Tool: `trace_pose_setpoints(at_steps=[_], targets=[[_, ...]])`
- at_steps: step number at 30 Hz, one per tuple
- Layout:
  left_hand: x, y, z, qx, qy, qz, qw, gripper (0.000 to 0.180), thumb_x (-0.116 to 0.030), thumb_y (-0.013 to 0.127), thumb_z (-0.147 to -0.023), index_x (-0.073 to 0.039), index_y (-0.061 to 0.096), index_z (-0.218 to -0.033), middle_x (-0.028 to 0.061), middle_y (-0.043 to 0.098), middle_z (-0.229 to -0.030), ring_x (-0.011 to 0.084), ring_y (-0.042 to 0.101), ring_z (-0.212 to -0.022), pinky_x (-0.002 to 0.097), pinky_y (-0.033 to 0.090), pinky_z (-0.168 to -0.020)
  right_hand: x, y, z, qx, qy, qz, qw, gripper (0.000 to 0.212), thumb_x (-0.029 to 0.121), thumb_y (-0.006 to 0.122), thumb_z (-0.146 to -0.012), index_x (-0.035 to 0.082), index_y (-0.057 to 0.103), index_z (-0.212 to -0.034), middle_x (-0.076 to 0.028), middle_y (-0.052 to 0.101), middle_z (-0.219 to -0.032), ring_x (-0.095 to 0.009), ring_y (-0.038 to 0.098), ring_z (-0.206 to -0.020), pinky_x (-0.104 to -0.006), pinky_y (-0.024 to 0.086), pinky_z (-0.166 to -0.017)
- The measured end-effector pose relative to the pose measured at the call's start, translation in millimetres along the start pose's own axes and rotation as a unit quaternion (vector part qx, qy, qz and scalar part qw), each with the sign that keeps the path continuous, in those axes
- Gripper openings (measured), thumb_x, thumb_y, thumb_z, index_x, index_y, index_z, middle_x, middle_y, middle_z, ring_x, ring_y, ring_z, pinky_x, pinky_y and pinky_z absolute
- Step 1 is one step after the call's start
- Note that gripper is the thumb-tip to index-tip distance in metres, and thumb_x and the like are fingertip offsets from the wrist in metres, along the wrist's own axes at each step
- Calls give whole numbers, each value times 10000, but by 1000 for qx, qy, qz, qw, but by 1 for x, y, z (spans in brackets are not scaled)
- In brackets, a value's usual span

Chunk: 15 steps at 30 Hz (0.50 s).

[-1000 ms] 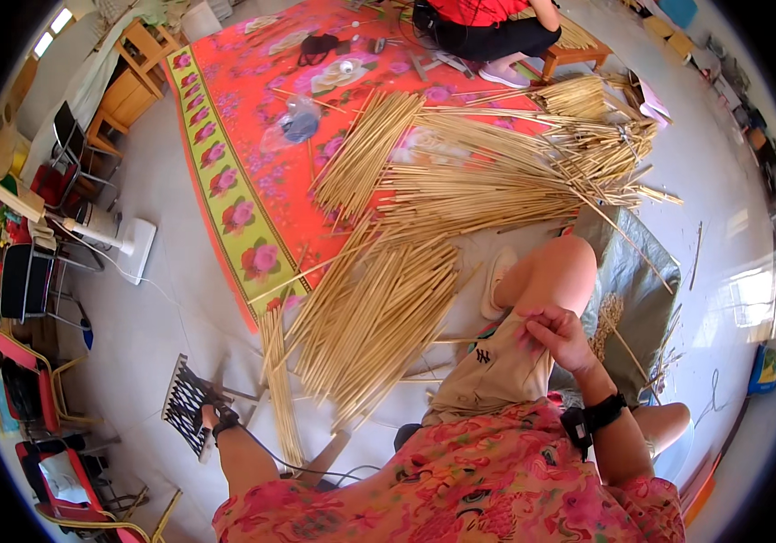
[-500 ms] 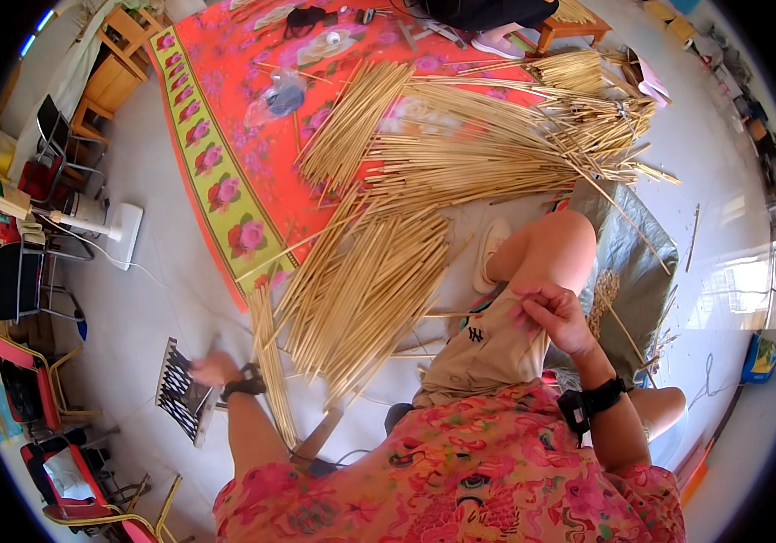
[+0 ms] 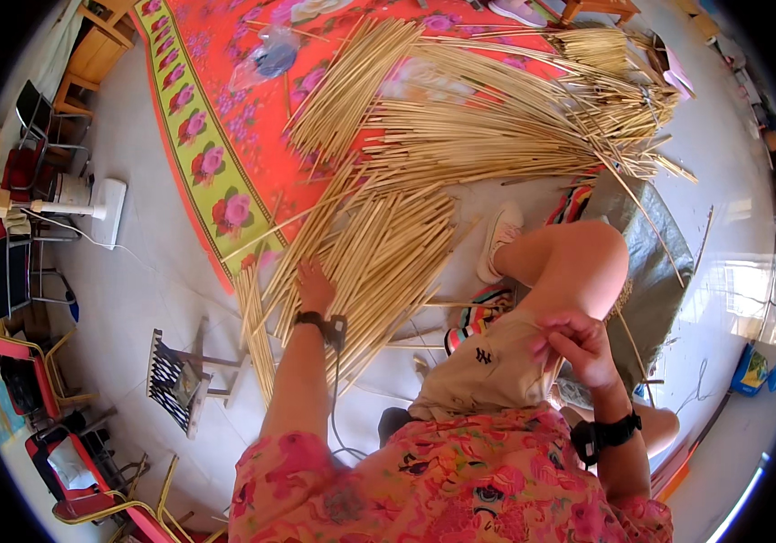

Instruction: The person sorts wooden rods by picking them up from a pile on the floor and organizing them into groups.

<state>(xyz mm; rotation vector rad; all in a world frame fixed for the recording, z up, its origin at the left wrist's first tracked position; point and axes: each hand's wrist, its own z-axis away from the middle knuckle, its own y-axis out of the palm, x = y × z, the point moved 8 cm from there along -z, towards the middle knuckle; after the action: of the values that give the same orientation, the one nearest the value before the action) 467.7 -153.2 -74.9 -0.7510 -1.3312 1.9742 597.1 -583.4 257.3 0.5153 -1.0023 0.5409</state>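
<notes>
far left: folding chairs (image 3: 8,271) and a white fan base (image 3: 108,210) stand on the grey floor (image 3: 135,299); nearer the person, a small stool with a black-and-white woven seat (image 3: 174,380) stands just left of the nearest pile. upper left to centre: a red floral mat with a green flowered border (image 3: 207,163) lies under part of the straw. centre left: the left hand (image 3: 315,288), a dark band at its wrist, rests palm down with fingers spread flat on the near bundle of pale straw stalks (image 3: 379,262); it presses on the stalks and closes on none. this bundle fans from the mat's edge down toward the stool. upper centre to right: a larger heap of long stalks (image 3: 496,118) spreads across mat and floor, well apart from both hands. centre right: a raised bare knee (image 3: 578,262) and a white shoe (image 3: 499,237) lie over a striped cloth (image 3: 478,317). right: the right hand (image 3: 578,344), fingers curled and pinched, holds a few thin stalks (image 3: 628,330) beside the knee; a dark sheet (image 3: 655,262) lies just beyond.
</notes>
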Motion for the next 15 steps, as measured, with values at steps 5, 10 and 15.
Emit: trace_pose_setpoints(at_steps=[5, 10, 15], targets=[[25, -35, -57, -10, -37, -59, 998, 976, -398, 747, -705, -26, 212, -1431, 176, 174, -1508, 351, 200, -1388, 516, 301, -1062, 0, -1, -11, 27, 58, -56, 996, 245, -35, 459, -921, -44, 529, -1155, -178, 668, -866, -222, 672, -715, -297, 565, -611], [17, -46, -90, 33, -39, -78, 996, 1155, -450, 799, -631, -29, 114, -1460, 145, 149, -1526, 291, 136, -1419, 506, 259, -1096, 1, -6, -14, 41, 94, -101, 990, 229, -31, 471, -919, -49, 520, -1142, -206, 667, -879, -262, 682, -745, -326, 570, -634], [10, -35, -110, 91, -52, -29, 994, 1161, -439, 810, -630, -64, 101, -1469, 163, 167, -1517, 306, 139, -1414, 516, 199, -1113, 3, -2, -18, 53, 119, -125, 984, 223, -29, 467, -929, -46, 514, -1146, -204, 665, -926, -251, 678, -806, -323, 566, -679]])
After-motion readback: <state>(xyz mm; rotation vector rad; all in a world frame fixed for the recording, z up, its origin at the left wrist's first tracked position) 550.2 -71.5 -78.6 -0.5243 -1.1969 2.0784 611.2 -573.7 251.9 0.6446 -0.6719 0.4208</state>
